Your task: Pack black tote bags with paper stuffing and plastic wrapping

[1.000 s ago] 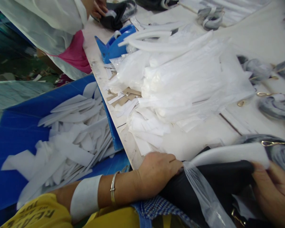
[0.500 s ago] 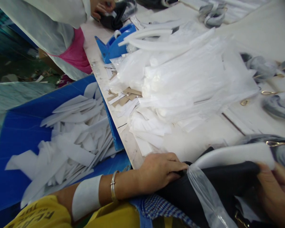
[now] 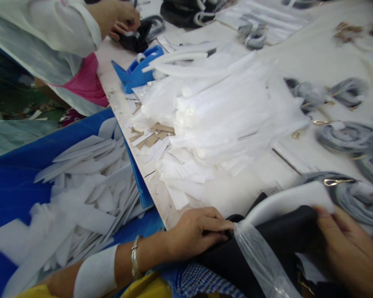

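A black bag (image 3: 230, 260) lies across my lap at the lower right, with a white foam strip (image 3: 289, 203) along its top and a clear plastic wrap (image 3: 261, 256) round it. My left hand (image 3: 199, 234) grips the bag's left end, fingers bent and pressed together beside the wrap. At the other end, my right hand (image 3: 345, 244) pinches the foam strip and the black material between thumb and fingers. Part of the right hand's fingers is hidden behind the bag.
Clear plastic bags (image 3: 226, 107) and paper slips (image 3: 180, 178) cover the table (image 3: 161, 194). A blue tape dispenser (image 3: 136, 70) stands behind. Coiled grey straps (image 3: 345, 136) lie right. A blue bin (image 3: 6, 178) holds white foam pieces. A person's hand (image 3: 126, 18) works upper left.
The view has shifted, so the table items sit farther left and the straps show more. Both my hands keep their hold on the bag.
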Demonstrator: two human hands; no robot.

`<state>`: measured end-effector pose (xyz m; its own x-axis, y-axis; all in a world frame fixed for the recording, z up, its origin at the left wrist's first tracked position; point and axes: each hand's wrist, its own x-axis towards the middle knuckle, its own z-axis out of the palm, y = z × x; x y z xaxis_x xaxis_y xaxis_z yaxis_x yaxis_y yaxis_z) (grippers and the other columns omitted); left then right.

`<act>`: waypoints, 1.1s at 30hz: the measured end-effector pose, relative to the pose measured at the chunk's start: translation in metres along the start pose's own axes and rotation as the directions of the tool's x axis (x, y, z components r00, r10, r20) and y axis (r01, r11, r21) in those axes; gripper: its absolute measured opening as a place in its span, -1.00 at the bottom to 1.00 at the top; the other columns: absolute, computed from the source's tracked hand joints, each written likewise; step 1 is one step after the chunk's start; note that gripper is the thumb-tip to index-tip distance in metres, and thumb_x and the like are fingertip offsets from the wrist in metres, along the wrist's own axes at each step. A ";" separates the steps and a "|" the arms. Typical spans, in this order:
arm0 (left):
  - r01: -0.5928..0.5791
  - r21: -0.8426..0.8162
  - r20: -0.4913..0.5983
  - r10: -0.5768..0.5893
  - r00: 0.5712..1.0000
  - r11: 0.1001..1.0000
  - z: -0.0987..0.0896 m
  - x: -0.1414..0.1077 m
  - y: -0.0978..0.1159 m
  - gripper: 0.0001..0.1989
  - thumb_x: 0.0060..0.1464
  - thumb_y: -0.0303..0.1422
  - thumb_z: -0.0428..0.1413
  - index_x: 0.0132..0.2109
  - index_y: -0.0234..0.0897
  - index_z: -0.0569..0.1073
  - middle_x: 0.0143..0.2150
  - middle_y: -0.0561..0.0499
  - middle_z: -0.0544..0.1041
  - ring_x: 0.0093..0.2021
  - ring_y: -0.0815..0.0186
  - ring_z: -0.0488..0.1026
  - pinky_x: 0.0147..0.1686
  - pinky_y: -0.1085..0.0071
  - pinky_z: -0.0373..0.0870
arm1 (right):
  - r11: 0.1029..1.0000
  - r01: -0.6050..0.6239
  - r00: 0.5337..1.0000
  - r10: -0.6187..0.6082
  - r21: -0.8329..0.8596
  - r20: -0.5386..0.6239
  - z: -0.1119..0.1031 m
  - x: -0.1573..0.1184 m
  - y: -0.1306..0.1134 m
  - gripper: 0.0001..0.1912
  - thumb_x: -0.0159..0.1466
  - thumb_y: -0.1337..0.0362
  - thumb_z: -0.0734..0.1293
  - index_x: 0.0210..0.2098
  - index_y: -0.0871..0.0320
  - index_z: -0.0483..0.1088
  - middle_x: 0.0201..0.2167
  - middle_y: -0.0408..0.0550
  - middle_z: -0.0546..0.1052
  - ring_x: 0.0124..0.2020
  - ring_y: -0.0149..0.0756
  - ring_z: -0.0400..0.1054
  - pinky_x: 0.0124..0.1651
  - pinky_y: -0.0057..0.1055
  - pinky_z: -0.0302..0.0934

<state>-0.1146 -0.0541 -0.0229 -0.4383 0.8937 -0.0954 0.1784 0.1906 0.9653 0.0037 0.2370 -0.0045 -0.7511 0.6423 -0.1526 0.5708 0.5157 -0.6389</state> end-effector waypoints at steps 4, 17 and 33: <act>0.126 -0.018 -0.040 -0.126 0.991 0.992 0.004 0.002 0.009 -0.67 0.18 -0.51 0.15 0.03 -0.07 0.56 -0.19 0.03 0.55 -0.15 0.35 0.49 -0.12 0.50 0.38 | 0.992 -0.006 0.999 0.001 0.129 0.040 0.002 -0.004 -0.002 -0.61 0.20 -0.13 0.27 -0.32 0.06 0.45 -0.50 -0.12 0.47 -0.29 -0.08 0.43 -0.23 -0.35 0.34; 0.120 -0.067 0.019 -0.119 0.993 0.990 -0.004 0.014 0.016 -0.55 -0.01 -0.53 0.19 0.07 -0.17 0.45 -0.14 0.10 0.58 -0.23 0.40 0.49 -0.18 0.53 0.39 | 0.995 -0.087 0.996 0.087 -0.055 -0.003 0.001 0.000 -0.022 -0.55 0.17 -0.20 0.24 -0.51 0.05 0.25 -0.62 -0.20 0.37 -0.54 -0.24 0.30 -0.50 -0.41 0.15; 0.086 -0.130 0.130 -0.069 0.989 0.988 -0.016 0.013 0.008 -0.68 0.03 -0.30 0.24 -0.04 0.13 0.52 -0.16 0.14 0.57 -0.19 0.22 0.50 -0.24 0.36 0.48 | 0.606 0.658 0.691 -0.722 -0.447 0.038 -0.014 -0.006 -0.062 -0.59 0.35 0.21 0.27 0.19 -0.01 0.30 0.14 -0.05 0.47 0.13 -0.14 0.37 0.23 -0.17 0.20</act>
<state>-0.1324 -0.0475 -0.0124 -0.3317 0.9236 -0.1923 0.0240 0.2121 0.9770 -0.0229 0.2090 0.0469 -0.9438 0.0500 0.3268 0.0003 0.9886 -0.1503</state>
